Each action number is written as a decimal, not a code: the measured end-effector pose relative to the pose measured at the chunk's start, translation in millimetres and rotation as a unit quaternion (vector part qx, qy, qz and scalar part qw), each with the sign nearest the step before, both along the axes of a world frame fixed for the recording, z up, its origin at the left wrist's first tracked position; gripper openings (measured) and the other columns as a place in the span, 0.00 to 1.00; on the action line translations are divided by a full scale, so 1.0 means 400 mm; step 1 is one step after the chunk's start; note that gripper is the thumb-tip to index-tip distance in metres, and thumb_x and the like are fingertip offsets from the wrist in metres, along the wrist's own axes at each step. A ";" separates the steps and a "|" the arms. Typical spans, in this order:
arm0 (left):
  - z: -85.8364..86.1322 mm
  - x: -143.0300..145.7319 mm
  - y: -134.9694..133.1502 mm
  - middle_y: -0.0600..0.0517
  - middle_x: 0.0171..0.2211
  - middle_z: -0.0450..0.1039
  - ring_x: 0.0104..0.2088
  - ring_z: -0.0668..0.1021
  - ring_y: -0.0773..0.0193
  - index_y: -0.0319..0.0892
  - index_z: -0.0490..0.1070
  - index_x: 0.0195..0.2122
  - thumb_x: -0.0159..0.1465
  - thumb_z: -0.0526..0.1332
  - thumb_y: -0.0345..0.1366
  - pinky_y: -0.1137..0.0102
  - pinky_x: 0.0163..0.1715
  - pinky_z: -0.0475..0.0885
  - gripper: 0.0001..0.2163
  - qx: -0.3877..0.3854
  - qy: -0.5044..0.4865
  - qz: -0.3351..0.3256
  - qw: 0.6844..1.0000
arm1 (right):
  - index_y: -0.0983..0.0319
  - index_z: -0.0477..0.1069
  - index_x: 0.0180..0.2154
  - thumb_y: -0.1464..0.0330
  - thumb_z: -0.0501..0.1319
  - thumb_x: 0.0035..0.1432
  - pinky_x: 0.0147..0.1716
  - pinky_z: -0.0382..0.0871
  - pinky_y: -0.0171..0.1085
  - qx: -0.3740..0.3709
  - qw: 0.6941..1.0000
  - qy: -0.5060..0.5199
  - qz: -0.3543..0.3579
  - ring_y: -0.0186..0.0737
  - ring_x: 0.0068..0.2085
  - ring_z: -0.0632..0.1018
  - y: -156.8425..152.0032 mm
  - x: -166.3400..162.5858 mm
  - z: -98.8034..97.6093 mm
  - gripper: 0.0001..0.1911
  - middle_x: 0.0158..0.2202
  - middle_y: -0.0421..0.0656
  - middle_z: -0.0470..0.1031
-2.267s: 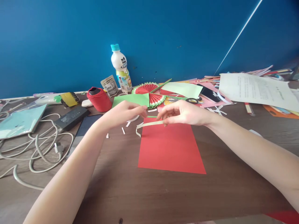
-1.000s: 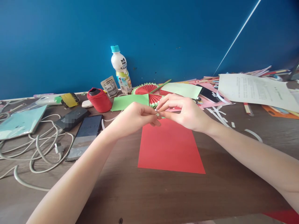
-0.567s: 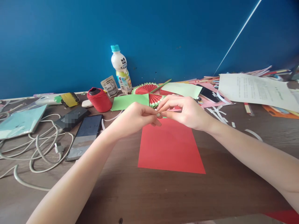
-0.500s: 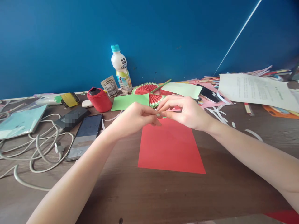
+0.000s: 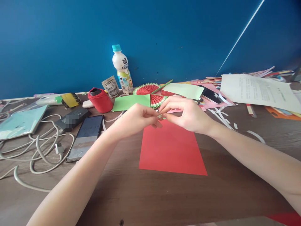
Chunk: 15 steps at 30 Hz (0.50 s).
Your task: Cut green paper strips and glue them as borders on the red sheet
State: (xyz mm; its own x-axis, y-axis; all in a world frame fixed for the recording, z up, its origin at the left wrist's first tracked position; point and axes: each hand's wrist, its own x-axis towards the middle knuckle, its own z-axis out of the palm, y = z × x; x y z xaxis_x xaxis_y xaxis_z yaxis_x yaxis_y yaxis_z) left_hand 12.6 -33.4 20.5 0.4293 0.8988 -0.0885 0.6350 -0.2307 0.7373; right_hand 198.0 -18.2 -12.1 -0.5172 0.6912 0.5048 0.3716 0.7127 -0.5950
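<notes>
Pinching a small pale piece (image 5: 160, 116) between them, my left hand (image 5: 141, 117) and right hand (image 5: 188, 114) face each other closely, the piece largely hidden from view. It is held over the far end of the red sheet (image 5: 171, 149), which lies flat on the brown table (image 5: 145, 194), the pleated fan (image 5: 147, 90) just beyond.

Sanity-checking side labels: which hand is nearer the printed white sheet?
Right. The right hand is left of the printed white sheet, with a gap between; the left hand is farther left, beyond the right hand.
</notes>
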 end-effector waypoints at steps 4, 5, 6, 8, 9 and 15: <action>0.009 -0.010 0.007 0.54 0.28 0.78 0.28 0.76 0.67 0.42 0.76 0.29 0.57 0.56 0.36 0.77 0.20 0.65 0.09 -0.008 0.015 0.005 1.000 | 0.60 0.71 0.25 0.72 0.57 0.52 0.33 0.65 0.40 -0.019 0.995 0.009 -0.093 0.41 0.36 0.72 0.024 0.015 0.002 0.06 0.33 0.43 0.73; 0.010 -0.013 0.010 0.53 0.27 0.77 0.27 0.75 0.68 0.41 0.75 0.29 0.57 0.56 0.37 0.77 0.19 0.64 0.09 -0.008 0.019 0.007 1.000 | 0.61 0.70 0.24 0.71 0.57 0.52 0.33 0.64 0.40 -0.022 0.991 0.003 -0.135 0.41 0.35 0.72 0.037 0.025 -0.001 0.07 0.32 0.44 0.73; 0.011 -0.016 0.012 0.53 0.26 0.77 0.25 0.75 0.69 0.41 0.75 0.29 0.57 0.56 0.37 0.77 0.18 0.63 0.10 -0.007 0.023 0.010 1.000 | 0.61 0.70 0.23 0.71 0.57 0.52 0.33 0.63 0.40 -0.017 0.984 -0.004 -0.177 0.42 0.35 0.72 0.053 0.039 -0.006 0.07 0.32 0.44 0.73; 0.011 -0.022 0.016 0.52 0.25 0.76 0.23 0.73 0.70 0.40 0.74 0.28 0.58 0.55 0.38 0.77 0.17 0.62 0.10 -0.002 0.026 0.016 1.000 | 0.60 0.68 0.21 0.71 0.57 0.52 0.33 0.61 0.41 -0.018 0.971 -0.035 -0.238 0.42 0.32 0.71 0.090 0.071 -0.022 0.08 0.29 0.44 0.72; 0.010 -0.023 0.018 0.52 0.25 0.75 0.22 0.72 0.71 0.40 0.73 0.28 0.58 0.55 0.39 0.77 0.17 0.62 0.10 -0.001 0.024 0.016 1.000 | 0.60 0.67 0.20 0.71 0.56 0.52 0.32 0.61 0.41 -0.024 0.965 -0.060 -0.253 0.42 0.31 0.71 0.107 0.088 -0.032 0.10 0.28 0.44 0.71; 0.004 -0.023 0.023 0.54 0.26 0.75 0.23 0.73 0.72 0.40 0.72 0.30 0.59 0.54 0.37 0.77 0.20 0.63 0.09 -0.001 0.024 0.004 1.000 | 0.61 0.70 0.30 0.75 0.54 0.50 0.31 0.60 0.40 0.003 0.943 -0.114 -0.312 0.44 0.32 0.72 0.148 0.125 -0.063 0.08 0.34 0.46 0.73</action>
State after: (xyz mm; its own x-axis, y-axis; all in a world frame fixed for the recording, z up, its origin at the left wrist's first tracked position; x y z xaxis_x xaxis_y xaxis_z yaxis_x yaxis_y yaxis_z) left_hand 3.3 -24.4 22.0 0.4175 0.9020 -0.1102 0.6708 -0.2241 0.7070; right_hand 247.8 41.1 -37.3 -0.1071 0.8941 0.4349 0.8376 0.3168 -0.4451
